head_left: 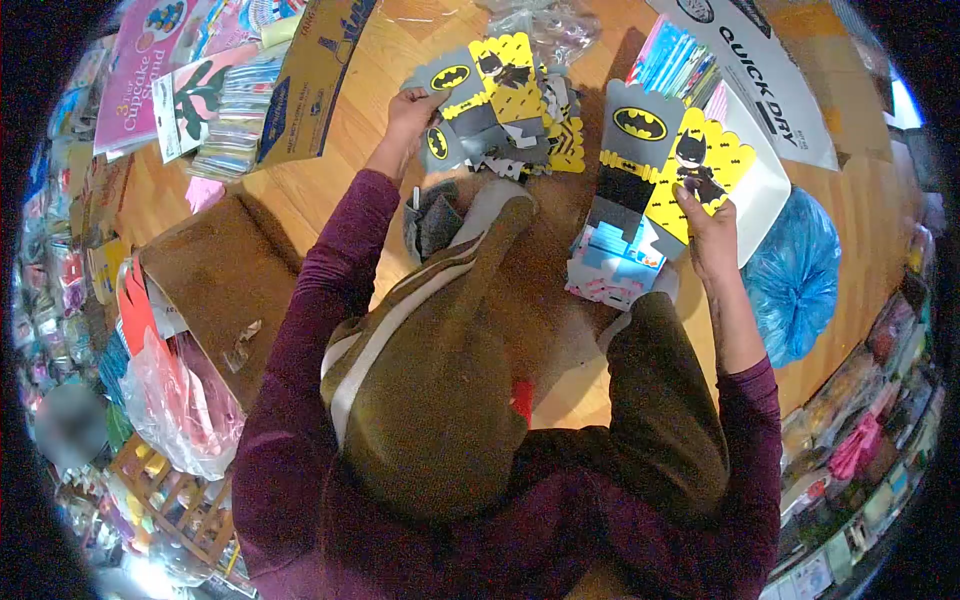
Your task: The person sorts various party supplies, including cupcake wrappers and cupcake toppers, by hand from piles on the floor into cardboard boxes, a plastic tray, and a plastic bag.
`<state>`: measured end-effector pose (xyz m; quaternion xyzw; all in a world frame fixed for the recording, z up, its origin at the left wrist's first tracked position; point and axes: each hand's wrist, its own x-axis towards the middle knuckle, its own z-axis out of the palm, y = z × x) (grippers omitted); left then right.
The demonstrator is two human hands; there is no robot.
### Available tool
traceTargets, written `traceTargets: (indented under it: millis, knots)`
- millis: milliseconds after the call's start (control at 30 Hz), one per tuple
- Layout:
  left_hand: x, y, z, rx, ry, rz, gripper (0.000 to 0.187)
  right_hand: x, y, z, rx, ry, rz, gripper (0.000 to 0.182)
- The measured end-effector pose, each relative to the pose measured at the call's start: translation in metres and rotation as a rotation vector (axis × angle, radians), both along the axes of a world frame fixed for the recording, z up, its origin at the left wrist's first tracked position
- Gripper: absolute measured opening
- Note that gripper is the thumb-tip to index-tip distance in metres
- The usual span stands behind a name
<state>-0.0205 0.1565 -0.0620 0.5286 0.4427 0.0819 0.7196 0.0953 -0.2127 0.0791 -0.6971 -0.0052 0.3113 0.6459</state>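
Observation:
My right hand (708, 232) holds up a grey and yellow Batman paper box (668, 158) by its lower right corner. A pile of matching flat Batman boxes (500, 105) lies on the wooden floor ahead. My left hand (412, 115) grips the left edge of that pile. My legs in olive trousers stretch out between the two hands. A stack of pink and blue cards (615, 268) rests just under the held box.
An open brown cardboard box (215, 280) stands at my left, with a pink plastic bag (185, 400) beside it. A blue plastic bag (795, 270) lies at the right. A white "QUICK DRY" package (765, 70) and party-supply packs (200, 90) ring the floor.

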Motion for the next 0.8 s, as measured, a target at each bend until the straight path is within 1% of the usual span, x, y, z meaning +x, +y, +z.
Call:
traceTargets:
  millis: [67, 100, 167, 200, 300, 333, 367, 400, 433, 467, 500, 567, 600, 633, 700, 733, 767, 800]
  knots:
    - [0.004, -0.008, 0.011, 0.081, 0.067, -0.115, 0.013, -0.001, 0.0, -0.002, 0.048, -0.015, 0.001, 0.02]
    - [0.006, -0.011, 0.017, 0.081, 0.064, -0.119, 0.013, -0.002, 0.001, 0.0, 0.047, -0.018, -0.002, 0.02]
    - [0.007, -0.02, 0.026, -0.093, -0.309, -0.07, 0.015, -0.005, 0.003, 0.004, 0.099, 0.015, -0.009, 0.02]
    - [0.008, -0.029, 0.045, -0.112, -0.341, -0.063, 0.019, -0.005, 0.004, 0.005, 0.103, 0.012, -0.013, 0.02]
    - [0.005, -0.053, 0.078, -0.143, -0.425, -0.104, 0.024, -0.008, 0.009, 0.007, 0.124, 0.032, -0.035, 0.02]
    - [0.007, -0.058, 0.087, -0.099, -0.337, -0.161, 0.029, -0.008, 0.019, 0.009, 0.128, 0.008, -0.013, 0.021]
    - [0.008, -0.066, 0.097, -0.108, -0.337, -0.165, 0.029, -0.006, 0.028, 0.009, 0.131, -0.017, 0.008, 0.021]
    - [0.01, -0.076, 0.111, -0.18, -0.4, -0.202, 0.03, -0.004, 0.034, 0.003, 0.065, -0.073, 0.067, 0.021]
    - [0.014, -0.084, 0.117, -0.254, -0.463, -0.24, 0.031, -0.006, 0.047, 0.009, -0.028, -0.123, 0.101, 0.018]
    - [0.019, -0.09, 0.115, -0.417, -0.495, -0.223, 0.033, -0.006, 0.056, 0.004, -0.016, -0.101, 0.091, 0.02]
    - [0.024, -0.094, 0.108, -0.425, -0.499, -0.228, 0.033, -0.006, 0.063, -0.004, -0.002, -0.079, 0.082, 0.022]
    - [0.03, -0.104, 0.092, -0.014, -0.636, -0.38, 0.035, -0.008, 0.072, -0.013, 0.146, -0.03, -0.018, 0.027]
    - [0.034, -0.113, 0.115, -0.446, -0.556, -0.199, 0.036, -0.009, 0.073, -0.013, 0.121, -0.039, -0.022, 0.031]
    - [0.035, -0.115, 0.121, -0.451, -0.56, -0.198, 0.036, -0.008, 0.071, -0.014, 0.116, -0.042, -0.021, 0.031]
    - [0.034, -0.117, 0.127, -0.259, -0.575, -0.325, 0.037, -0.007, 0.068, -0.019, 0.203, 0.082, 0.007, 0.029]
    - [0.035, -0.116, 0.116, -0.258, -0.575, -0.324, 0.037, -0.008, 0.068, -0.018, 0.158, 0.09, 0.007, 0.028]
    - [0.035, -0.114, 0.095, -0.051, -0.502, -0.446, 0.038, -0.008, 0.069, -0.018, 0.159, 0.093, 0.007, 0.028]
    - [0.036, -0.114, 0.096, 0.156, -0.424, -0.565, 0.039, -0.008, 0.069, -0.02, 0.182, 0.117, 0.005, 0.026]
